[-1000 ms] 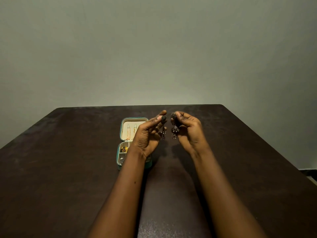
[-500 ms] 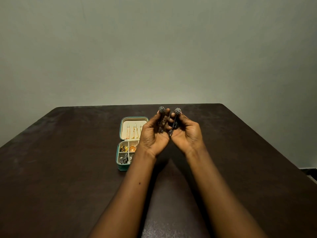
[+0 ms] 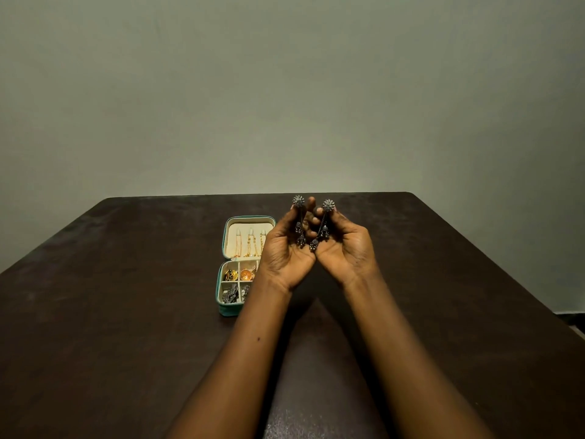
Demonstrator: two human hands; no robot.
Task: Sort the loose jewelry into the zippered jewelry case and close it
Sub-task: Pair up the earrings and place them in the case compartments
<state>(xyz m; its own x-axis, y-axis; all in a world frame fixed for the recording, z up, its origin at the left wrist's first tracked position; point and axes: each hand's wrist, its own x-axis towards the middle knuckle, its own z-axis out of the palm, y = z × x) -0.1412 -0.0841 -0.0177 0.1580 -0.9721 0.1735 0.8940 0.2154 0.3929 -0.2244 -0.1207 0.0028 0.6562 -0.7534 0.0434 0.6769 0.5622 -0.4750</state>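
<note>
My left hand [image 3: 286, 251] pinches a dark silver drop earring [image 3: 298, 201] by its round flower top, its small bells hanging over the palm. My right hand [image 3: 343, 248] holds the matching earring [image 3: 328, 205] the same way. Both hands are raised palm-up, side by side and nearly touching, just right of the open teal jewelry case [image 3: 224, 307]. The case's cream lid [image 3: 235, 228] lies flat behind with gold chain earrings pinned in it. Its tray compartments hold gold pieces [image 3: 246, 274] and dark silver pieces [image 3: 230, 294]. My left wrist hides the case's right side.
The case sits on a dark brown table [image 3: 110, 327] whose far edge meets a plain grey-green wall [image 3: 285, 90]. The table's right corner falls away near a strip of floor [image 3: 574, 321]. No other loose jewelry shows on the tabletop.
Both hands rose and turned palm-up, lifting the two earrings so their flower tops stand above the fingertips. The hands moved closer together and off the case.
</note>
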